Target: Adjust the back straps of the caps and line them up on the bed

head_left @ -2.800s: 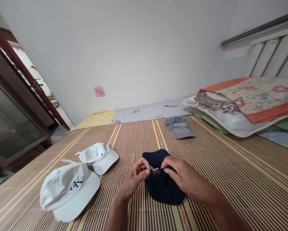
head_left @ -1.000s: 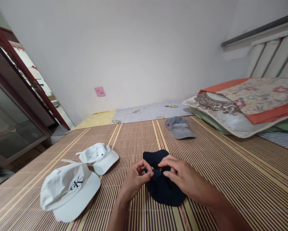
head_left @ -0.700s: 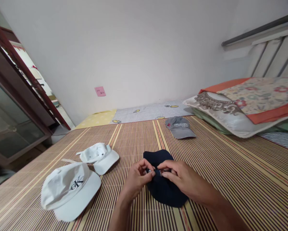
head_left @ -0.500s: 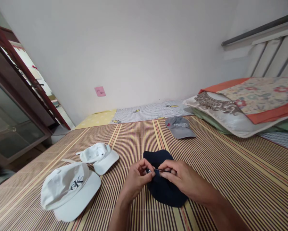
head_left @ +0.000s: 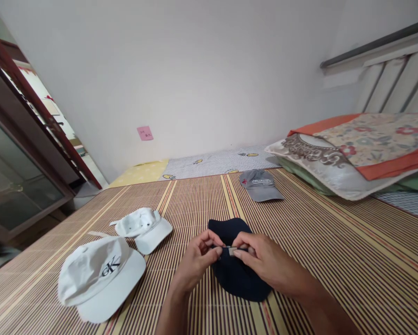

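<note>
A dark navy baseball cap (head_left: 242,281) lies on the striped mat in front of me, its back strap between my hands. My left hand (head_left: 198,256) pinches the strap's left part between thumb and index finger. From the other side, my right hand (head_left: 261,253) pinches the strap at a small metal buckle (head_left: 232,251). The fingertips of the two hands are close together, and they partly hide the strap. Left of my left hand are a white cap with black CK letters (head_left: 102,274) and a smaller white cap (head_left: 144,228).
A grey cap (head_left: 261,185) lies farther back on the striped mat (head_left: 195,200). Pillows (head_left: 362,153) are stacked at the right, below a white radiator (head_left: 400,79). A pink note (head_left: 145,133) is on the wall. A glass-panelled cabinet (head_left: 16,181) stands at the left.
The metal buckle now shows more plainly beside my right thumb. Both hands keep their pinch on the strap, with only small finger shifts.
</note>
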Demonstrator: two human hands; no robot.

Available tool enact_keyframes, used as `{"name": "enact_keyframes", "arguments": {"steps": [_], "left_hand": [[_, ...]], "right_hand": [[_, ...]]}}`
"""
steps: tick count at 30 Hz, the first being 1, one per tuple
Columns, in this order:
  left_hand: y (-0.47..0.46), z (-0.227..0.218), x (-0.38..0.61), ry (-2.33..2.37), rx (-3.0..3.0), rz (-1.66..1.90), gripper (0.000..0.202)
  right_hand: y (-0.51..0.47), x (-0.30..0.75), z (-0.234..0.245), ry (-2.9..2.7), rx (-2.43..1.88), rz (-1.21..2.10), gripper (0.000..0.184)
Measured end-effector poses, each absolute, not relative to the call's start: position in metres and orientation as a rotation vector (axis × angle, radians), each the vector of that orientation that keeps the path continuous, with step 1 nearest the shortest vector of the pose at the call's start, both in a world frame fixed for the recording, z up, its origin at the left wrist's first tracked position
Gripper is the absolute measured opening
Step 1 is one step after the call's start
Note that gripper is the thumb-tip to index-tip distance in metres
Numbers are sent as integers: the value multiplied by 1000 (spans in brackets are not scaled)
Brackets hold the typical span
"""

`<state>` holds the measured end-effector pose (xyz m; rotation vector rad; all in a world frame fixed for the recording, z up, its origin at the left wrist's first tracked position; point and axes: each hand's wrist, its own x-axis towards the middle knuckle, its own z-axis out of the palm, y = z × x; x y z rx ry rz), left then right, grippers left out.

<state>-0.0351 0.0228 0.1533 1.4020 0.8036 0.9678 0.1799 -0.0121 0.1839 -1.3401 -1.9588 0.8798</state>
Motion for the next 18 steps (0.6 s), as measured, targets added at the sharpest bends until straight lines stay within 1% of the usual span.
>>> {"name": "enact_keyframes", "arguments": {"steps": [5,7,9,11,13,15,16,18], "left_hand": [[23,154,-44,815,1479,965,30],[23,154,-46,824,1472,954,29],[22,154,-47,826,1454,938,29],[21,154,-48,829,1447,938,30],[21,154,-48,825,1440,950,31],[22,153,-47,820,1427,959,32],[22,153,-47,821,1419,964,31],[23,152,-47,823,1406,966,31]], "right_hand": [[-9,199,188,-1918,-1352,821,22],[-9,208,189,-1807,-1356,766,28],[-11,213,193,-1573,-1311,644,37],[-17,214,200,-1270,-1188,412,44],[-25,215,207,-1030,-1026,191,44],[-30,216,212,-958,-970,98,38],[-31,218,212,-1008,-1002,121,35],[-30,221,209,-1249,-1142,313,32]]}}
